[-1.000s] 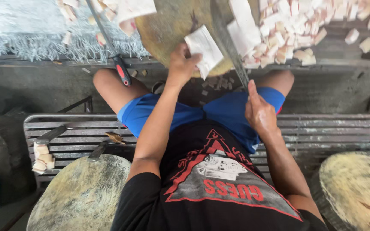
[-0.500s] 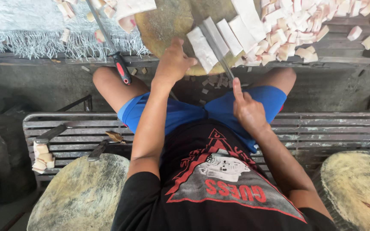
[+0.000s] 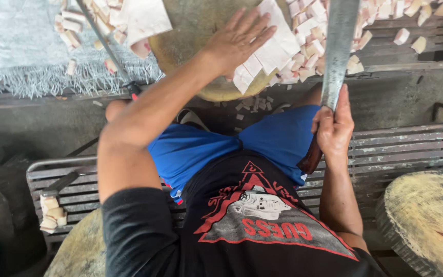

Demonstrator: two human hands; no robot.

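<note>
A: On the round wooden chopping block (image 3: 190, 31), head view: left hand (image 3: 237, 41) lies flat, fingers spread wide, palm pressing on a row of pale slabs (image 3: 270, 46) laid side by side. It grips nothing.

B: Right hand?

A: Right hand (image 3: 333, 128) is wrapped tight round the dark handle of a long cleaver (image 3: 338, 46). The blade points away from the body, off the block and to the right of the slabs, not touching them.

B: State of the work?

A: Judged partway. A large heap of cut cubes (image 3: 334, 36) sits at the block's right edge and spreads onto the slatted surface beyond. More cubes (image 3: 78, 23) lie at the upper left near a big uncut pale piece (image 3: 144, 20). The slabs under the left hand are sliced one way only; cross-cutting looks undone.

B: Anything else noted?

A: A thin rod with a red grip (image 3: 109, 51) lies across the grey fringed mat (image 3: 21, 56). Small scraps lie on the ground below the block. Two other round blocks, one lower left (image 3: 75, 251) and one lower right (image 3: 426, 220), carry no pieces. A small stack of cubes (image 3: 51, 213) rests on the bench (image 3: 411, 149) at left.
</note>
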